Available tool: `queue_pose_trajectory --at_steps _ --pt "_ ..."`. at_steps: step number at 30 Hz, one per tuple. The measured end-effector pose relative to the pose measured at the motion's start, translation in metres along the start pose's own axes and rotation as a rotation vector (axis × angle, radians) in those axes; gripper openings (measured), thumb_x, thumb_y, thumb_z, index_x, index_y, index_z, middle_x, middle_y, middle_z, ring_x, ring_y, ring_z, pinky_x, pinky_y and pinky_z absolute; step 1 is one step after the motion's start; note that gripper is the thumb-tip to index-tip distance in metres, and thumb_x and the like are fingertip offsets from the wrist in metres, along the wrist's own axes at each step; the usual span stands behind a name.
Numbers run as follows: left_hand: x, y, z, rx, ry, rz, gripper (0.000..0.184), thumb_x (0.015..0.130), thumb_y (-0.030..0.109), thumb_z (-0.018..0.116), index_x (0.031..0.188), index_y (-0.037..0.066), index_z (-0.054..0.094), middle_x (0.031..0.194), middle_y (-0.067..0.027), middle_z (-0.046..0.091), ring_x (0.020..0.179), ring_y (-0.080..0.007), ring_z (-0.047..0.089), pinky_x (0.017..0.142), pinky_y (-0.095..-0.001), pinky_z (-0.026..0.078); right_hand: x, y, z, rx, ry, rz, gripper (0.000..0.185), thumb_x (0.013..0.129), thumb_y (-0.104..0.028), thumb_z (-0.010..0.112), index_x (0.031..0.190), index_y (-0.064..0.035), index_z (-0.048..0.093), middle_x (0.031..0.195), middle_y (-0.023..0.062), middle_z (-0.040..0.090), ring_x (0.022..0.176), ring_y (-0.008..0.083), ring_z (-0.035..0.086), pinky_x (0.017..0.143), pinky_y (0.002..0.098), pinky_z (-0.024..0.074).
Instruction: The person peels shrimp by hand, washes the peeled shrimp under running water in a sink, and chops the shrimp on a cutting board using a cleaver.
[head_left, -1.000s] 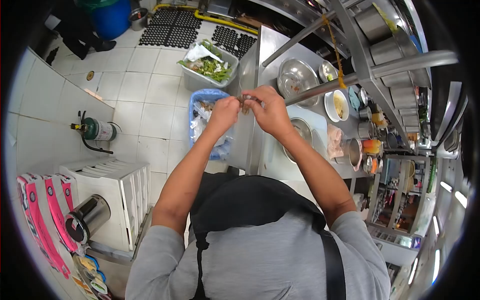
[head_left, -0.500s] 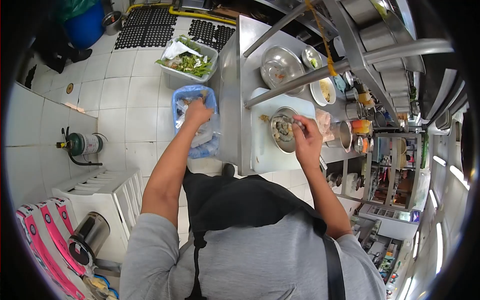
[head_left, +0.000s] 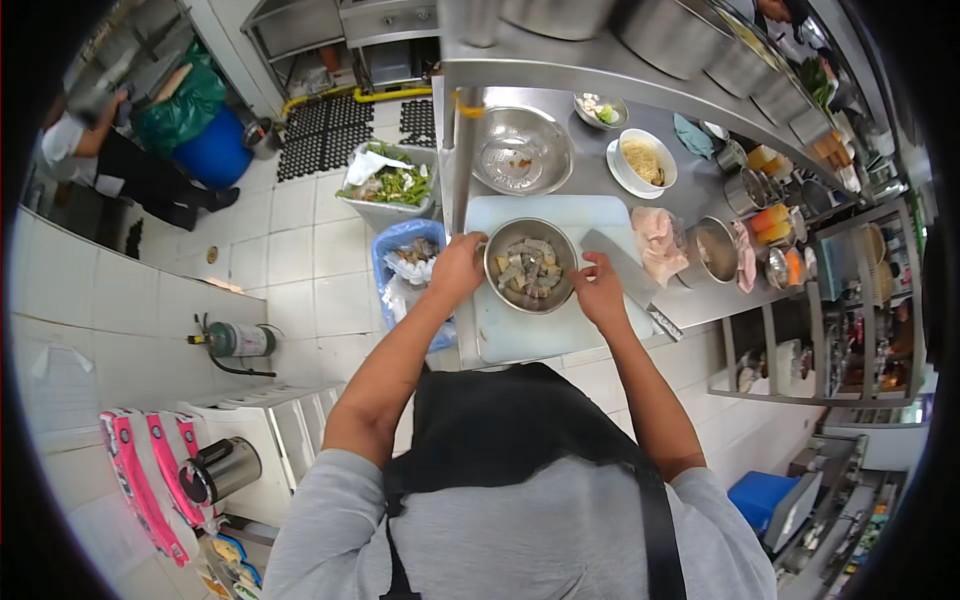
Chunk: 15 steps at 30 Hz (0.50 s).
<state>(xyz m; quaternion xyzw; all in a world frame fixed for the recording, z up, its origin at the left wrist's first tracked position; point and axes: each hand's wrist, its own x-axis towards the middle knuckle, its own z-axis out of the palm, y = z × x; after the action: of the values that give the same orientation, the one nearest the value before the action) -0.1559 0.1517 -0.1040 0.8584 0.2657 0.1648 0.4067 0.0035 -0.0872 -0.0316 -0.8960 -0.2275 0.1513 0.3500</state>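
Observation:
A steel bowl [head_left: 504, 298] with grey shrimp pieces [head_left: 530, 270] in it rests on the white cutting board [head_left: 505, 342]. My left hand [head_left: 459, 268] grips the bowl's left rim. At the right rim is my right hand [head_left: 598, 290], its fingers bent, thumb and fingertips close to the metal; whether it grips the rim I cannot tell. A broad cleaver [head_left: 620, 268] lies on the board just right of the bowl, its handle toward the lower right.
Behind the board stand a large steel bowl [head_left: 522, 150] and a white bowl of noodles [head_left: 645, 163]. Pink cloth [head_left: 657, 245] lies at the right. A blue-lined bin [head_left: 385, 285] and a bin of greens [head_left: 395, 183] stand left. A metal shelf overhangs the counter. Another person [head_left: 90, 150] stands far left.
My left hand has moved from the blue-lined bin to the bowl's left rim. My right hand has come down to its right rim. The view has shifted, showing the other person more fully.

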Motion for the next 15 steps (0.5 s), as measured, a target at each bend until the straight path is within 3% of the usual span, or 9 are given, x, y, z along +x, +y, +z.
queue_pose_trajectory --at_steps 4,7,8,11,12,15 --pt "-0.008 -0.003 0.016 0.059 0.172 0.062 0.028 0.091 0.013 0.074 0.118 0.002 0.072 0.099 -0.0177 0.07 0.085 -0.0327 0.069 0.081 -0.0444 0.056 0.011 0.018 0.016 0.269 -0.142 0.175 0.039 0.091 -0.017 0.073 0.123 0.0028 0.061 0.093 0.0177 0.073 0.076 0.0269 0.074 0.069 0.0382 0.059" --pt "-0.018 0.007 0.007 -0.037 0.219 -0.276 0.023 0.093 0.014 0.074 0.113 0.002 0.073 0.093 -0.0129 0.069 0.079 -0.0242 0.066 0.076 -0.0395 0.056 0.012 0.037 0.028 0.393 -0.147 0.204 0.03 0.089 -0.011 0.069 0.115 0.0023 0.06 0.087 0.0169 0.072 0.066 0.0265 0.073 0.062 0.0388 0.0581" --pt "-0.023 -0.014 0.008 -0.054 0.288 -0.243 0.032 0.093 0.016 0.076 0.121 0.002 0.071 0.089 -0.0083 0.068 0.075 -0.0176 0.063 0.072 -0.0351 0.054 0.011 0.043 0.028 0.399 -0.123 0.195 0.028 0.088 -0.01 0.069 0.113 0.0019 0.06 0.085 0.0167 0.072 0.065 0.0258 0.072 0.059 0.0388 0.0575" --pt "-0.036 -0.036 -0.001 -0.044 0.583 -0.415 0.05 0.088 0.022 0.079 0.133 0.005 0.065 0.085 -0.0086 0.067 0.071 -0.0204 0.063 0.071 -0.0373 0.054 0.001 0.066 0.005 0.426 -0.07 0.16 0.025 0.087 -0.007 0.069 0.108 0.0 0.058 0.084 0.0146 0.071 0.063 0.0218 0.07 0.054 0.0371 0.0558" --pt "-0.043 -0.034 -0.009 -0.07 0.59 -0.455 0.059 0.086 0.02 0.079 0.14 0.003 0.06 0.086 -0.0058 0.066 0.072 -0.0174 0.062 0.071 -0.0348 0.054 -0.004 0.083 -0.006 0.41 -0.053 0.134 0.024 0.087 -0.006 0.069 0.108 -0.0002 0.058 0.086 0.0144 0.071 0.063 0.0207 0.07 0.053 0.0363 0.0554" --pt "-0.078 -0.015 -0.021 -0.071 0.472 -0.349 0.057 0.091 0.014 0.073 0.144 0.004 0.056 0.091 -0.0072 0.067 0.07 -0.0129 0.059 0.067 -0.0299 0.052 -0.04 0.11 -0.06 0.525 -0.064 0.153 0.023 0.088 -0.004 0.065 0.109 0.0 0.058 0.093 0.0131 0.07 0.069 0.0174 0.068 0.05 0.0321 0.0534"
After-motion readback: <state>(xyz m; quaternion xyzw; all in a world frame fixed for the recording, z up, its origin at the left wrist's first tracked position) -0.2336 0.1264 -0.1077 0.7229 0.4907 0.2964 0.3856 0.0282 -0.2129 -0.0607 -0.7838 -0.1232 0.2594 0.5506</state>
